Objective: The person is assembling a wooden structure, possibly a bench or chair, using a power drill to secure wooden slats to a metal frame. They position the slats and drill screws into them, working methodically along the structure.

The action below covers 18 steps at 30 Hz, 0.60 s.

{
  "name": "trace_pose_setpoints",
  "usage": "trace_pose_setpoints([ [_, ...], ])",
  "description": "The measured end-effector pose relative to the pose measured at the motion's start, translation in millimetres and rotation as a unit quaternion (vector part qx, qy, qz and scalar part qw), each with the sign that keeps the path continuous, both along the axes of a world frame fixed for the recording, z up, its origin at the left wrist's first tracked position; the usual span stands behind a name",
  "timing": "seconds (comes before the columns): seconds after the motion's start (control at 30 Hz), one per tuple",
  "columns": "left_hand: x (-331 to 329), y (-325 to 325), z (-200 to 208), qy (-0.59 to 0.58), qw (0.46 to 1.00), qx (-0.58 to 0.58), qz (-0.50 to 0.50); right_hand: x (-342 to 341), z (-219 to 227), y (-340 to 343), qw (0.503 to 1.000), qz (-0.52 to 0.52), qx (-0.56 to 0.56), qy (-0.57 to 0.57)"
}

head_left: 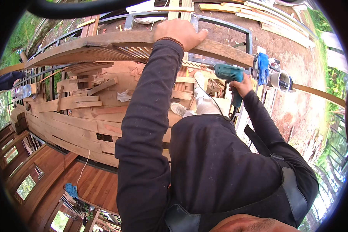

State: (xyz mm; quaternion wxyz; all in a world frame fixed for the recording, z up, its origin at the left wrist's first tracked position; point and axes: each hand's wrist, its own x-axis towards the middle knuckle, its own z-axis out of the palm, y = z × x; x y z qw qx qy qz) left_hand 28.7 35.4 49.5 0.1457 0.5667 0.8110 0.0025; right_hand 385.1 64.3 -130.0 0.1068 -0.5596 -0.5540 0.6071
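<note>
A long wooden rail (224,53) crosses in front of me, with thin slats under its left half. My left hand (179,33) grips its top, fingers over the far side and thumb out to the right. My right hand (243,86) is closed round the handle of a teal power drill (225,72), just below the rail's right end. The drill's nose points left, and its dark cord (225,116) hangs down by my legs. Whether the bit touches wood is too small to tell.
Wood offcuts (100,86) and a white rag (123,96) lie on the plank floor (71,129). A dark metal railing frame (224,23) stands beyond the rail. Blue gloves (263,67) hang beside a white bucket (281,81) at right. Long boards (268,21) lie on the ground beyond.
</note>
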Motion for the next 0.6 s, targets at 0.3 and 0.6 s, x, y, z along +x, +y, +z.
trace_pose_setpoints([
  [0.3,-5.6,6.5,-7.1,-0.007,1.0,-0.002,-0.008,15.8,8.4,-23.1,0.998,-0.037,0.056,0.008],
  [0.6,-4.3,3.4,-4.3,-0.005,1.0,-0.007,-0.007,0.0,13.5,-12.5,0.996,0.001,0.067,-0.057],
])
